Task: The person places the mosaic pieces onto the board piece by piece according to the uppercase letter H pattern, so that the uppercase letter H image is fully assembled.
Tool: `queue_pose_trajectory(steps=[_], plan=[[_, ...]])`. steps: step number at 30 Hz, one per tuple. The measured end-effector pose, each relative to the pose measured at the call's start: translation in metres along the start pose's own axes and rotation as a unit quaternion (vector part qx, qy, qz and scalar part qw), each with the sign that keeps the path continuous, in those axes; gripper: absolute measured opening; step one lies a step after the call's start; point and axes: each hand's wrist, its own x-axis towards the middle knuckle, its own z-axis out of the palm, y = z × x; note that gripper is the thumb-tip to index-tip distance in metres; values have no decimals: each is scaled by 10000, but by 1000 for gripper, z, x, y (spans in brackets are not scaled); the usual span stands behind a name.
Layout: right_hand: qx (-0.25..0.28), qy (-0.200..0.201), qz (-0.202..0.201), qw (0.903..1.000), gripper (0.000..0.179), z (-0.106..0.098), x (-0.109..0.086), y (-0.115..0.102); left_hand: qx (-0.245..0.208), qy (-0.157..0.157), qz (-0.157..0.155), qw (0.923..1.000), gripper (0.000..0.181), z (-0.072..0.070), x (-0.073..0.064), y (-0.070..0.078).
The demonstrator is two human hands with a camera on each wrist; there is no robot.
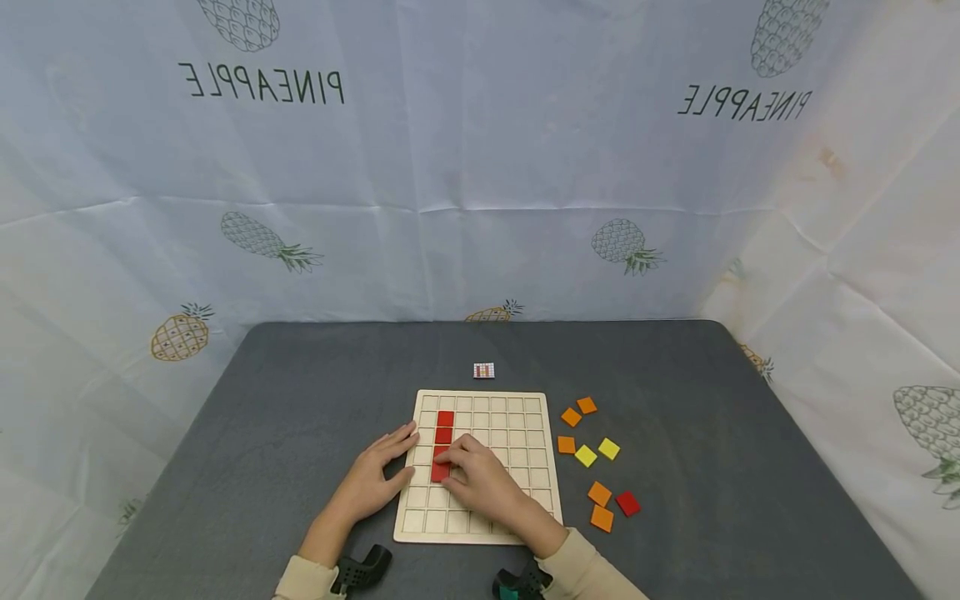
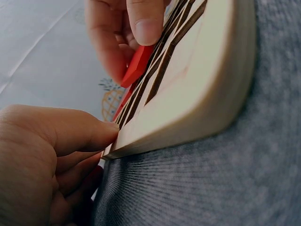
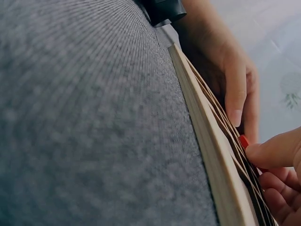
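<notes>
A pale wooden grid board (image 1: 517, 458) lies on the dark table, and several red square tiles (image 1: 445, 419) form a column left of its middle. My right hand (image 1: 487, 485) reaches over the board at the lower end of that column. Thumb and fingers of it pinch a red tile (image 2: 137, 67), tilted just above the grid in the left wrist view. The left hand (image 1: 369, 481) rests at the board's left edge, fingers extended, with thumb tip and fingertips touching the rim. From the right wrist, only a sliver of the red tile (image 3: 243, 141) shows beside the thumb.
Right of the board lie loose tiles: several orange tiles (image 1: 599, 492), two yellow tiles (image 1: 609, 448) and one red tile (image 1: 627, 503). Behind the board is a small patterned card (image 1: 483, 371). A pineapple-print cloth (image 1: 450, 267) hangs beyond the table's far edge.
</notes>
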Motion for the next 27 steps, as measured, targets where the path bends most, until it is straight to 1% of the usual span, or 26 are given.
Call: queue_pose_trajectory(steps=[10,17,27], plan=[[25,-119,5,9999,23,4,0,4,-36,-86,-98,9999,51,-1,1,0],[73,-165,-3,9998,24,4,-2,5,-33,-56,-79,9999,51,-1,0,2],[153,-58,-95,9998,26,-2,-5,4,36,-127,-159,9998,51,-2,1,3]])
